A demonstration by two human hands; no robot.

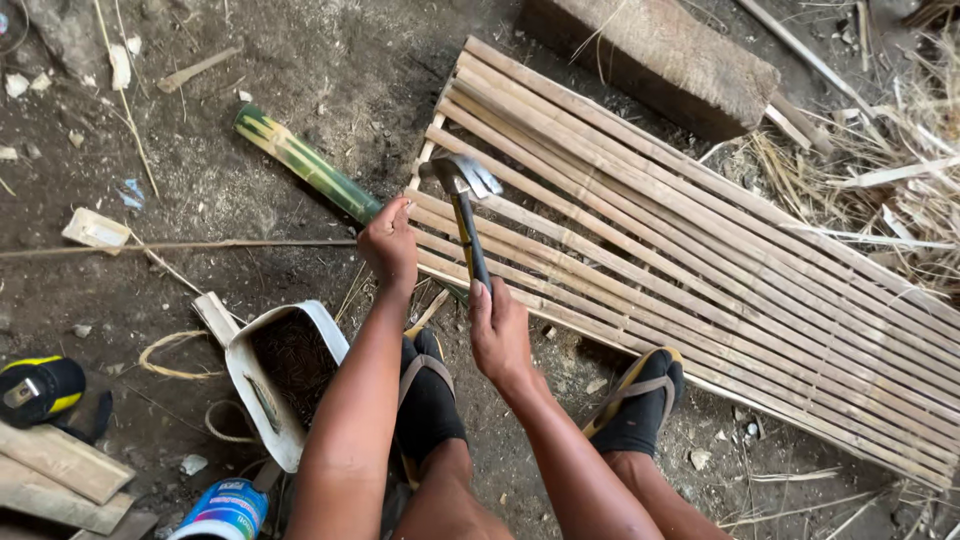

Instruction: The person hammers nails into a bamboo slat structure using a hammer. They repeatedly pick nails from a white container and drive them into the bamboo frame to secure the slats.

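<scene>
A panel of long bamboo slats lies on the dirt floor, running from upper left to lower right. My right hand grips the dark handle of a claw hammer, whose metal head is raised over the panel's left end. My left hand rests at the panel's left edge, fingers pinched together where a green bamboo pole meets the slats. What the fingers pinch is too small to see. Both my feet, in dark socks and sandals, are planted beside the panel's near edge.
A cut white plastic container holding small dark nails sits left of my left leg. A tape measure and wood planks lie at the lower left, a can at the bottom. A wooden block and dry straw lie beyond the panel.
</scene>
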